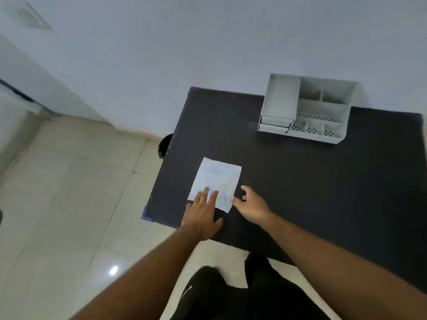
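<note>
Where left fingers [209, 195] press, paper [218, 177] lies — underneath.

The paper [216, 181] is white with faint blue lines, the table [300, 192] is black with purple corners, and the organizer [307, 109] is light grey with dotted holes.

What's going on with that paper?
A person at a black table is working on a white paper. The left hand presses flat on its near edge. The right hand is at its right edge; a grip isn't clear. A grey organizer stands at the far side, untouched.
</note>
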`<move>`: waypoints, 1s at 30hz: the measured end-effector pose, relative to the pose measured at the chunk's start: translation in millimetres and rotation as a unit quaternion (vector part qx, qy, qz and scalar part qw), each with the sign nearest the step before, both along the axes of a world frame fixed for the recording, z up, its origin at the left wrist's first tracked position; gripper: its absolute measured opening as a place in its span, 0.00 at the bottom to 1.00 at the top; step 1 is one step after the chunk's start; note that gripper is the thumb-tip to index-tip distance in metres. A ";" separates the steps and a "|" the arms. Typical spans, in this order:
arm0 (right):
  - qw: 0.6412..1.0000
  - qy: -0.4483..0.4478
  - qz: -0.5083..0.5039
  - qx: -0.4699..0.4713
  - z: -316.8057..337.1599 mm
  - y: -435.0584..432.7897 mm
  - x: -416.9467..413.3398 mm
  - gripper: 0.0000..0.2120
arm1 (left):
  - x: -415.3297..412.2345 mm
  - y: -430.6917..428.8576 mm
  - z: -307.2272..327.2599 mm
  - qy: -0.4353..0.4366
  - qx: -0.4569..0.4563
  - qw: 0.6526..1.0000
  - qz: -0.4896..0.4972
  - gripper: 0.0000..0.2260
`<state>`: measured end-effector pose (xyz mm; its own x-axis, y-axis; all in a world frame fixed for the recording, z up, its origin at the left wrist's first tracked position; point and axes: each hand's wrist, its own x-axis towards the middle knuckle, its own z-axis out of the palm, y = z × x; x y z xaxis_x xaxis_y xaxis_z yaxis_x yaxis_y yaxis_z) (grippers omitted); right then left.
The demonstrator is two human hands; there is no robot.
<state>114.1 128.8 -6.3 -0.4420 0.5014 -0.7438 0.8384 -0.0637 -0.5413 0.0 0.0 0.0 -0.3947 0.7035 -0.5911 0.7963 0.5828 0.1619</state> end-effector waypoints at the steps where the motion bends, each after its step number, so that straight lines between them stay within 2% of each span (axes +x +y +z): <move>1: 1.000 -0.002 -0.007 -0.012 -4.4 3.2 -3.3 0.34 | -0.9 5.5 -1.7 -0.002 0.001 1.000 -0.003 0.39; 4: 0.991 0.015 -0.100 -0.085 -13.3 9.2 -17.8 0.29 | -10.5 21.9 -10.2 0.004 -0.011 1.000 -0.004 0.40; 7: 0.966 0.029 -0.195 -0.169 -14.3 7.9 -33.5 0.21 | -20.4 27.5 -24.6 0.000 -0.036 0.999 -0.024 0.43; 11: 0.930 0.050 -0.283 -0.229 -14.7 13.5 -47.5 0.08 | -35.7 35.2 -36.3 0.014 -0.045 0.996 -0.070 0.48; 14: 0.919 0.064 -0.318 -0.225 -14.2 18.9 -53.4 0.08 | -50.1 46.2 -37.6 0.032 -0.023 0.995 -0.095 0.50; 17: 0.915 0.072 -0.335 -0.213 -13.8 24.5 -57.5 0.10 | -60.8 57.3 -33.0 0.030 0.032 0.994 -0.097 0.47; 21: 0.887 0.131 -0.380 -0.229 -12.0 27.5 -57.5 0.10 | -70.0 66.1 -27.5 -0.105 0.098 0.989 -0.024 0.41; 23: 0.873 0.163 -0.409 -0.209 -5.4 30.0 -57.1 0.10 | -70.1 75.0 -16.1 -0.235 0.127 0.963 0.045 0.40; 26: 0.882 0.196 -0.415 -0.105 6.4 32.7 -55.2 0.11 | -64.0 93.7 6.4 -0.412 0.130 0.888 0.160 0.33; 28: 0.892 0.232 -0.387 -0.028 13.7 34.4 -52.3 0.11 | -62.3 107.4 15.5 -0.480 0.126 0.820 0.284 0.29; 30: 0.904 0.253 -0.343 0.024 20.2 36.8 -50.5 0.12 | -62.1 115.8 18.1 -0.511 0.142 0.760 0.375 0.28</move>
<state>63.6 165.7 13.8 -0.2919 0.8131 -0.5037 0.2544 -0.4417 -0.8604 -62.1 115.8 18.1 -0.1839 0.6635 -0.7252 -0.3693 0.6371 0.6765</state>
